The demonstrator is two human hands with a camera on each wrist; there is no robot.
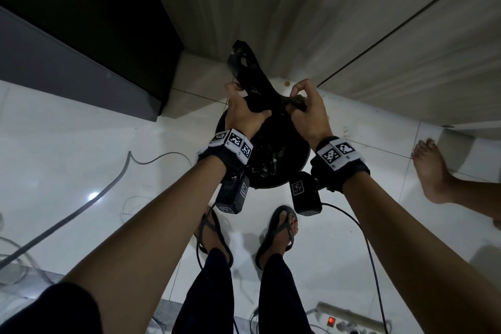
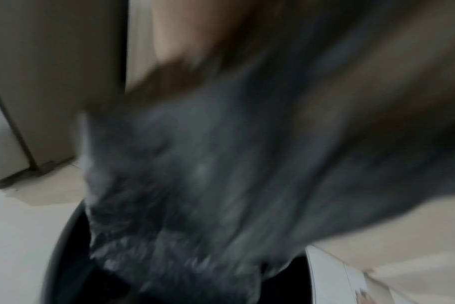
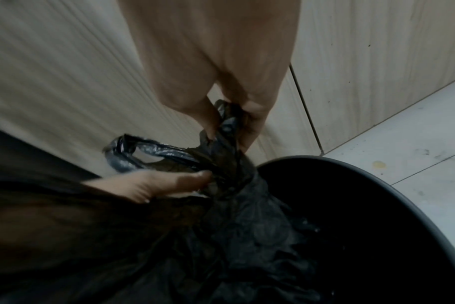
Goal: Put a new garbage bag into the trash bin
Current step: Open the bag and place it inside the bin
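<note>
Between my fingers, the black garbage bag (image 1: 267,106) is bunched: left hand (image 1: 244,110) and right hand (image 1: 309,111) both clamp it, trash bin (image 1: 303,154) below.

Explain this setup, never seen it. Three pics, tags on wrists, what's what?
No robot: a person wears a head camera plus one on each wrist, with marker-tagged wristbands. The head view looks down at both hands over a round black trash bin on a white tiled floor. The left hand and right hand both grip a black garbage bag, its body hanging into the bin. The left wrist view is blurred, mostly bag. The right wrist view shows the fingers pinching a bag handle.
</note>
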